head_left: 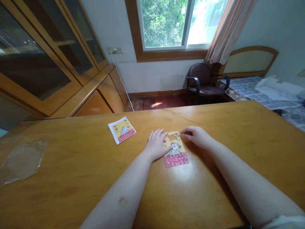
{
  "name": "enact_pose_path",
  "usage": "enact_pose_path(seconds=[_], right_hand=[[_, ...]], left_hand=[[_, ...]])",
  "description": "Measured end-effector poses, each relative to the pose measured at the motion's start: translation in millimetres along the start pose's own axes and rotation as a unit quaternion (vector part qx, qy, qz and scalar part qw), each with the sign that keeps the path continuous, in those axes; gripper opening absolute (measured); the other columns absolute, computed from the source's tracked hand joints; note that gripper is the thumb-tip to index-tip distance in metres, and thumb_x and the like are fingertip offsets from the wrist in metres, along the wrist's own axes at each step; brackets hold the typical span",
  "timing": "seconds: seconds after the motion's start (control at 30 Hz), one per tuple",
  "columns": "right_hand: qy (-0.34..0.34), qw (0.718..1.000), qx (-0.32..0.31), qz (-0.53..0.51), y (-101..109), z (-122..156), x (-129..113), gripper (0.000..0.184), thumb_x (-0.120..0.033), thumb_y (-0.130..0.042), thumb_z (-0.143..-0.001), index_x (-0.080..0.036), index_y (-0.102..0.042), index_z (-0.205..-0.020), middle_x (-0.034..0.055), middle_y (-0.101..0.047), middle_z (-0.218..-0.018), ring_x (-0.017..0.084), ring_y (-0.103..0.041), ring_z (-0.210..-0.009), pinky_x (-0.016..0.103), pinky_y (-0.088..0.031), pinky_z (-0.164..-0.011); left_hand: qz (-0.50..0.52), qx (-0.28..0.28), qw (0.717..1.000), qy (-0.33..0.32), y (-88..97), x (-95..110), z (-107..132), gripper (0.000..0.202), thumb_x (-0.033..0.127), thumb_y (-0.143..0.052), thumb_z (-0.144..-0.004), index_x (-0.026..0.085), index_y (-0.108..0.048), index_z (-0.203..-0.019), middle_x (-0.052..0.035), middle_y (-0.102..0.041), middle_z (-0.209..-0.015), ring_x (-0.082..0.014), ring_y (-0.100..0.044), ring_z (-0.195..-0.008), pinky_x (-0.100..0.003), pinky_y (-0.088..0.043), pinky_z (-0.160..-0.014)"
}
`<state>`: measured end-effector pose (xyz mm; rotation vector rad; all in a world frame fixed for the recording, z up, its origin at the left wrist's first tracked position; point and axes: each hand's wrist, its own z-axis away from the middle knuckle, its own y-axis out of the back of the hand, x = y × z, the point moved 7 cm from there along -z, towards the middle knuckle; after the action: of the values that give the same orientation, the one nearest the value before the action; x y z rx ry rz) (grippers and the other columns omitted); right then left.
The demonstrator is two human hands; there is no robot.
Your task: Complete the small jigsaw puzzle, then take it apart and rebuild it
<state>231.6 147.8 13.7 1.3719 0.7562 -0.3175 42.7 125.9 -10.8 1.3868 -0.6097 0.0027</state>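
A small jigsaw puzzle (177,159) lies flat on the wooden table, yellow above and pink below, with a white cartoon animal in the middle. Near its top edge a gap shows the bare wood. My left hand (156,144) lies over the puzzle's left edge with its fingers spread, the thumb reaching across the picture. Just off the upper right corner of the puzzle, my right hand (194,135) hovers at the tabletop with fingers curled together. Whether a piece is between those fingertips is hidden.
A reference card (124,130) with the same picture lies to the left on the table (83,178). A clear plastic bag (23,159) rests at the far left. Beyond the table stand a glass-door cabinet (78,70), an office chair (200,76) and a bed (281,98).
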Motion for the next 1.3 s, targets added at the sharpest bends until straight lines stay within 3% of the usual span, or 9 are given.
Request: enact_pose_path(seconds=[0.13,0.3,0.5,0.7,1.17,1.3], right_hand=[[-0.010,0.996,-0.037,-0.084,-16,4,-11,0.019,-0.020,-0.059,-0.079,-0.018,-0.072,-0.093,0.0047,-0.071,-0.083,0.016,-0.063,-0.074,0.028,-0.050,-0.070],[0.060,0.995,-0.079,-0.028,-35,6,-29,0.016,-0.021,-0.061,-0.079,-0.020,-0.073,-0.090,0.0025,-0.070,-0.081,0.015,-0.062,-0.072,0.026,-0.048,-0.068],[0.102,0.994,-0.028,0.014,-34,3,-31,0.017,-0.019,-0.061,-0.082,-0.022,-0.072,-0.094,0.0039,-0.070,-0.089,0.016,-0.063,-0.081,0.026,-0.047,-0.076],[0.041,0.999,0.026,0.019,-23,-2,-14,0.018,-0.024,-0.060,-0.082,-0.021,-0.072,-0.095,0.0025,-0.069,-0.080,0.015,-0.059,-0.070,0.027,-0.046,-0.070],[0.049,0.998,0.031,0.012,-29,-5,-20,0.017,-0.023,-0.060,-0.083,-0.021,-0.073,-0.094,0.0035,-0.071,-0.084,0.016,-0.062,-0.075,0.027,-0.047,-0.072],[0.046,0.998,0.031,-0.003,-34,-5,-21,0.016,-0.023,-0.061,-0.082,-0.022,-0.074,-0.093,0.0025,-0.071,-0.082,0.016,-0.062,-0.073,0.027,-0.046,-0.070]], left_hand=[[0.003,0.003,1.000,0.000,0.1,1,0,0.077,0.061,-0.061,-0.073,0.025,-0.044,-0.139,-0.0087,-0.033,-0.152,-0.0285,-0.023,-0.142,-0.048,-0.011,-0.118],[0.012,0.007,1.000,0.006,2.0,2,0,0.075,0.059,-0.063,-0.072,0.025,-0.046,-0.137,-0.0088,-0.035,-0.151,-0.0287,-0.025,-0.142,-0.049,-0.012,-0.118],[0.010,0.005,1.000,0.003,3.0,3,0,0.075,0.057,-0.063,-0.072,0.023,-0.047,-0.137,-0.0101,-0.035,-0.151,-0.0287,-0.026,-0.141,-0.049,-0.012,-0.118],[0.010,0.008,1.000,0.004,1.0,1,0,0.076,0.059,-0.064,-0.072,0.026,-0.045,-0.138,-0.0084,-0.034,-0.152,-0.0286,-0.025,-0.142,-0.049,-0.012,-0.118],[0.011,0.004,1.000,0.013,5.1,4,2,0.075,0.055,-0.065,-0.072,0.024,-0.047,-0.137,-0.0097,-0.035,-0.151,-0.0298,-0.025,-0.141,-0.049,-0.012,-0.118],[0.024,0.023,0.999,-0.009,9.7,10,4,0.063,0.048,-0.065,-0.075,0.030,-0.051,-0.133,-0.0059,-0.038,-0.149,-0.0285,-0.027,-0.140,-0.050,-0.013,-0.118]])
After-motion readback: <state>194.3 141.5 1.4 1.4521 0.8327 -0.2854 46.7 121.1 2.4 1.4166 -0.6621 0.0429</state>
